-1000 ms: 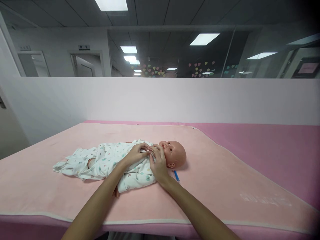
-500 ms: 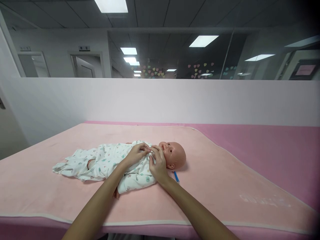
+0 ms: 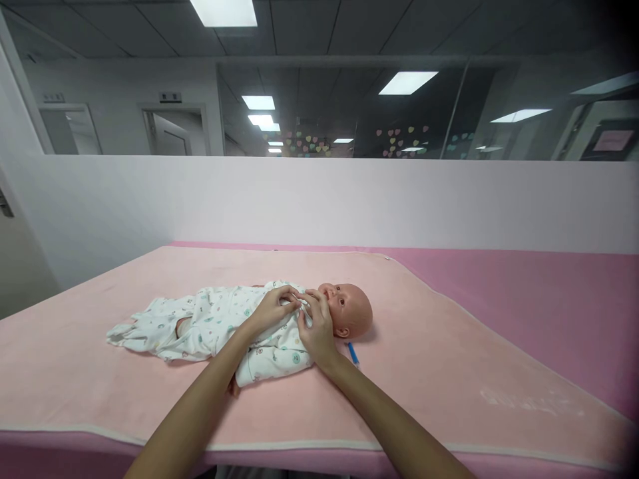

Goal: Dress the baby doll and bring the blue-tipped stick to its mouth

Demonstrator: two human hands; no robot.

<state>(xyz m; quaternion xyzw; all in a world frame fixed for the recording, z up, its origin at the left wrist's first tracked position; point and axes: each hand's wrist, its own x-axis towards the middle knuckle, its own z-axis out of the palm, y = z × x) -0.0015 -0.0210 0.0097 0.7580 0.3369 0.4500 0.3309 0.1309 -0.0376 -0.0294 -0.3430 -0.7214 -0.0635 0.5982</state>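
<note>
A baby doll lies on its back on a light pink mat, head to the right. It wears a white printed romper. My left hand and my right hand meet at the romper's collar, just below the doll's chin. The fingers of both hands are curled and pinch the collar fabric between them. The doll's near sleeve lies below my hands.
A blue pen-like object lies on the mat beside the doll's head. The mat covers a darker pink table. A white partition wall stands behind it, with glass panels above.
Both hands stay at the collar with only small finger movements. The doll has not moved.
</note>
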